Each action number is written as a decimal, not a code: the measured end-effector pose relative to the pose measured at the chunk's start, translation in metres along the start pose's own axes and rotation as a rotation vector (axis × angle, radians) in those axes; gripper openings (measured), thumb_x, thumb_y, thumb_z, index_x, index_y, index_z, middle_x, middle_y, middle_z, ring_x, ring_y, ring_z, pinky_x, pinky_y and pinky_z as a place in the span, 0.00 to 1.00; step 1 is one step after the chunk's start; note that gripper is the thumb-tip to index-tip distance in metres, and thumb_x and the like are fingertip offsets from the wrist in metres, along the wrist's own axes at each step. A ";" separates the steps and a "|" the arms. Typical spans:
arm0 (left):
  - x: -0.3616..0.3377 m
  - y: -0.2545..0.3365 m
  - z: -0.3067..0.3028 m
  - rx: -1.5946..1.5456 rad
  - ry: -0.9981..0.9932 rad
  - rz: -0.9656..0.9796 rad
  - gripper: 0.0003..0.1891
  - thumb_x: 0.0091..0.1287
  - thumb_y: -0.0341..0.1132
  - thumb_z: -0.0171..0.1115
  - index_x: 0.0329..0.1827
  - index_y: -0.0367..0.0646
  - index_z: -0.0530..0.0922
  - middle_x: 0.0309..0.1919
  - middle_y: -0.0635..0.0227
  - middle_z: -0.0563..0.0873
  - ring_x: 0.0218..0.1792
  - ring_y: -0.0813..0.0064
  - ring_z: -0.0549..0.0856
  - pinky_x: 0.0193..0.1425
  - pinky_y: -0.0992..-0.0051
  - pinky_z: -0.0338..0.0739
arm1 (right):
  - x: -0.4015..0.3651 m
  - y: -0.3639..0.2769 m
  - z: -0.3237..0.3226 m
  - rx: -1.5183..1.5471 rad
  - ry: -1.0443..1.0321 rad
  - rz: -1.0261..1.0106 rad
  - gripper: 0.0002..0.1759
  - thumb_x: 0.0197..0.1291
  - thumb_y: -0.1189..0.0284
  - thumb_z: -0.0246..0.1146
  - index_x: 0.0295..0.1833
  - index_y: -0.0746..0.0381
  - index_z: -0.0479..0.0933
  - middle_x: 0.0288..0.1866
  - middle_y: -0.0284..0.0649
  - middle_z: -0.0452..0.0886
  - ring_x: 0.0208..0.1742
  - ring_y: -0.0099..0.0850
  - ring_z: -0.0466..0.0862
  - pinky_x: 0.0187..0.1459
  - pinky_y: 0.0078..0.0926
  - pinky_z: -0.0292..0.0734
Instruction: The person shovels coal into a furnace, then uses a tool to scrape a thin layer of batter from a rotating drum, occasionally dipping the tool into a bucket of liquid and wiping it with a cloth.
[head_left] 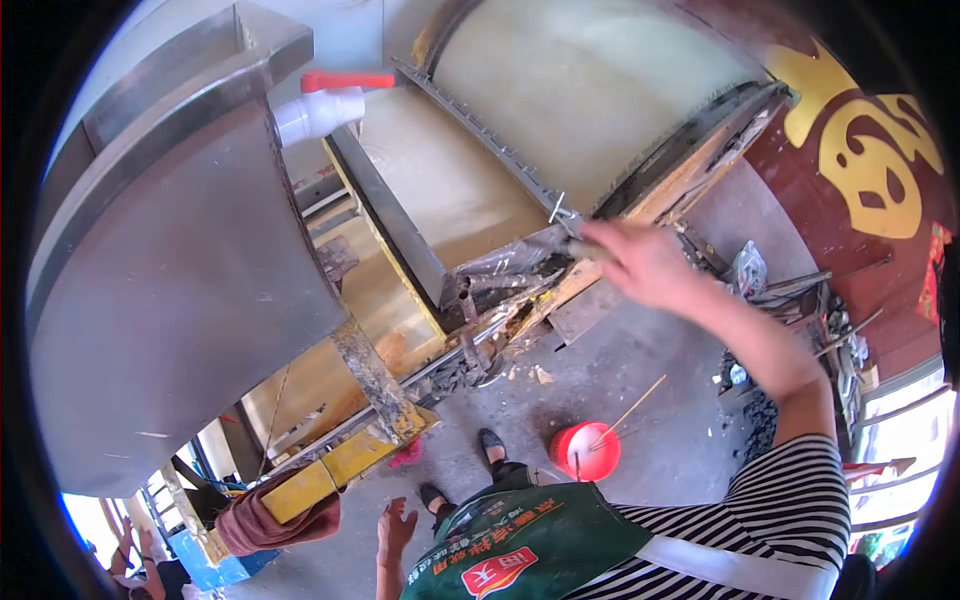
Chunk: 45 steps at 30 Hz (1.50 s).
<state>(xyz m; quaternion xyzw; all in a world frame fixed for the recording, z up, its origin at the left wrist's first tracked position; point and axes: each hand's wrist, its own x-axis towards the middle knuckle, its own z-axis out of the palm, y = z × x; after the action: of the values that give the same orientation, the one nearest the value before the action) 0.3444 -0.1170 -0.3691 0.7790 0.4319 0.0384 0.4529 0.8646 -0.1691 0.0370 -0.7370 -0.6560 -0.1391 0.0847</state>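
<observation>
My right hand (640, 265) reaches forward to the end of a long thin metal bar (480, 140) that runs along the edge of a pale, wet-looking surface. My fingers are closed around a short grey-brown handle (592, 249); what the handle belongs to I cannot make out. A small white cross-shaped piece (561, 208) sits on the bar just beyond my fingers. Low in front of me, my left hand (397, 525) hangs beside the green apron (530, 535), with its fingers apart and nothing in them.
A big curved metal tank (180, 270) stands left, near a white valve (320, 115) with a red lever. A red bucket (586, 451) holding thin sticks is on the floor. A brown towel (280, 515) hangs lower left, near another person's hands (140, 545). Debris lies right.
</observation>
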 end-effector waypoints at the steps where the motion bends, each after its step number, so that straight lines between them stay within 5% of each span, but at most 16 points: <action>1: 0.002 -0.001 0.004 0.007 0.002 -0.015 0.23 0.51 0.36 0.68 0.50 0.42 0.75 0.41 0.55 0.84 0.41 0.59 0.84 0.44 0.64 0.78 | 0.024 0.001 -0.014 -0.062 -0.079 -0.048 0.11 0.53 0.71 0.59 0.44 0.59 0.76 0.33 0.44 0.78 0.35 0.43 0.81 0.34 0.40 0.77; 6: 0.002 -0.010 0.024 -0.073 0.053 -0.087 0.23 0.51 0.35 0.68 0.51 0.40 0.75 0.40 0.53 0.84 0.39 0.60 0.84 0.44 0.65 0.79 | 0.143 0.001 0.030 -0.407 -0.612 -0.126 0.09 0.48 0.74 0.60 0.37 0.59 0.82 0.33 0.44 0.83 0.37 0.45 0.83 0.36 0.43 0.77; 9: -0.012 -0.016 0.031 -0.138 0.100 -0.171 0.23 0.52 0.34 0.67 0.52 0.39 0.74 0.40 0.54 0.84 0.39 0.62 0.85 0.44 0.67 0.79 | 0.175 0.005 0.114 -0.589 -0.731 -0.137 0.08 0.46 0.73 0.63 0.34 0.58 0.84 0.36 0.42 0.85 0.40 0.42 0.84 0.38 0.41 0.79; 11: -0.027 -0.019 0.034 -0.185 0.141 -0.241 0.23 0.52 0.34 0.67 0.52 0.39 0.74 0.40 0.54 0.84 0.39 0.63 0.85 0.44 0.68 0.79 | 0.187 0.008 0.157 -0.687 -1.009 -0.187 0.11 0.45 0.72 0.66 0.37 0.55 0.85 0.40 0.38 0.85 0.42 0.39 0.85 0.40 0.38 0.81; 17: -0.085 -0.044 0.057 -0.265 0.186 -0.446 0.23 0.52 0.34 0.67 0.52 0.38 0.75 0.41 0.55 0.84 0.38 0.64 0.85 0.44 0.69 0.80 | 0.170 0.069 0.252 -0.840 -1.087 -0.151 0.12 0.46 0.72 0.66 0.40 0.53 0.85 0.39 0.35 0.85 0.40 0.36 0.85 0.36 0.35 0.81; 20: -0.098 -0.051 0.065 -0.229 0.172 -0.497 0.22 0.53 0.33 0.67 0.51 0.38 0.75 0.40 0.55 0.84 0.37 0.64 0.85 0.43 0.69 0.80 | 0.157 0.076 0.258 -0.849 -1.130 0.044 0.13 0.47 0.70 0.67 0.43 0.53 0.85 0.42 0.35 0.85 0.42 0.35 0.85 0.36 0.38 0.81; 27: -0.084 -0.041 0.064 -0.283 0.176 -0.506 0.22 0.53 0.32 0.66 0.52 0.38 0.75 0.39 0.55 0.84 0.38 0.64 0.85 0.43 0.70 0.80 | 0.166 0.078 0.266 -0.837 -1.262 0.060 0.14 0.47 0.68 0.68 0.43 0.51 0.85 0.42 0.34 0.85 0.42 0.37 0.85 0.36 0.40 0.81; 32: -0.076 -0.046 0.066 -0.352 0.236 -0.508 0.21 0.53 0.31 0.64 0.51 0.37 0.76 0.38 0.55 0.84 0.38 0.65 0.85 0.43 0.71 0.80 | 0.149 0.123 0.292 -0.659 -1.178 -0.219 0.13 0.46 0.66 0.68 0.41 0.51 0.84 0.42 0.40 0.85 0.40 0.39 0.84 0.39 0.41 0.79; 36: -0.081 -0.050 0.070 -0.395 0.272 -0.508 0.18 0.54 0.28 0.63 0.49 0.38 0.76 0.37 0.59 0.84 0.37 0.70 0.84 0.42 0.72 0.79 | 0.147 0.150 0.309 -0.473 -1.251 -0.232 0.14 0.45 0.62 0.68 0.40 0.52 0.84 0.40 0.42 0.84 0.39 0.40 0.84 0.38 0.42 0.77; 38: -0.082 -0.048 0.069 -0.378 0.259 -0.518 0.18 0.54 0.29 0.63 0.49 0.37 0.76 0.37 0.59 0.84 0.38 0.70 0.84 0.42 0.73 0.79 | 0.148 0.141 0.305 -0.370 -1.301 -0.040 0.15 0.44 0.61 0.68 0.38 0.56 0.84 0.37 0.44 0.84 0.36 0.42 0.83 0.36 0.43 0.76; 41: -0.083 -0.052 0.068 -0.363 0.277 -0.523 0.18 0.54 0.29 0.63 0.49 0.37 0.76 0.37 0.59 0.84 0.38 0.69 0.84 0.42 0.73 0.79 | 0.148 0.141 0.311 -0.415 -1.342 -0.013 0.15 0.43 0.62 0.67 0.36 0.59 0.84 0.36 0.45 0.84 0.34 0.41 0.82 0.36 0.44 0.75; 42: -0.085 -0.055 0.069 -0.372 0.293 -0.521 0.18 0.54 0.29 0.63 0.49 0.37 0.76 0.37 0.59 0.84 0.38 0.69 0.85 0.42 0.72 0.79 | 0.149 0.140 0.306 -0.418 -1.316 -0.153 0.15 0.44 0.62 0.67 0.34 0.61 0.84 0.34 0.46 0.84 0.34 0.42 0.83 0.36 0.45 0.74; 45: -0.094 -0.054 0.064 -0.410 0.324 -0.536 0.18 0.54 0.30 0.63 0.50 0.37 0.76 0.37 0.58 0.84 0.37 0.68 0.85 0.42 0.72 0.79 | 0.155 0.111 0.274 -0.408 -1.288 -0.113 0.14 0.47 0.65 0.65 0.35 0.65 0.83 0.36 0.48 0.84 0.35 0.43 0.83 0.37 0.46 0.74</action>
<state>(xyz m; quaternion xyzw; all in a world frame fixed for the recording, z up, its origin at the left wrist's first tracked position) 0.2806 -0.2150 -0.4153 0.5154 0.6699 0.1270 0.5191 1.0160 0.0473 -0.1669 -0.6386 -0.5735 0.2026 -0.4714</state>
